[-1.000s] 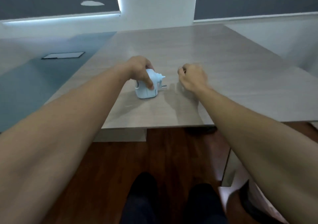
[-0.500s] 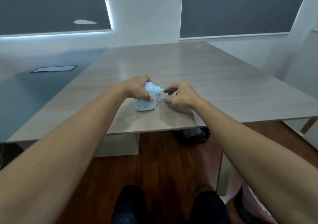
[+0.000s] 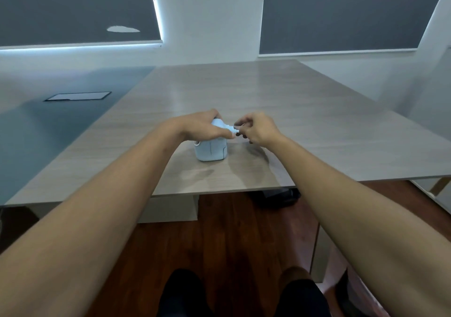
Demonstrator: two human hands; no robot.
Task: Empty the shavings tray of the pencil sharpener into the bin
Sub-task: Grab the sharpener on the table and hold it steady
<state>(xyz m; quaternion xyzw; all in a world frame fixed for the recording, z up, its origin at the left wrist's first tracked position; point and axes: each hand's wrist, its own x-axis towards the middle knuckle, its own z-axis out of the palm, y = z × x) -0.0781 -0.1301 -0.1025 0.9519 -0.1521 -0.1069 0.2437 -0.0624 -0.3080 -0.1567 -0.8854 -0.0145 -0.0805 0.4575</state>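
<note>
The left hand point(image 3: 201, 127) is clamped over the top of the sharpener point(image 3: 211, 149), fingers wrapped down its far side and thumb along the near side, pressing it onto the tabletop point(image 3: 280, 102). The sharpener is pale blue and stands upright near the tabletop's front edge, roughly midway across. The right hand point(image 3: 258, 129) is just beside it on the right, its fingers curled in and pinched at the small crank point(image 3: 234, 130) that sticks out of the sharpener's upper right side; whether they truly grip it is too small to tell. Both forearms reach in from the bottom corners. The shavings tray cannot be made out as a separate part. Below the tabletop lies a dark wooden floor point(image 3: 231, 243), with the person's dark shoes point(image 3: 181, 292) at the bottom edge
</note>
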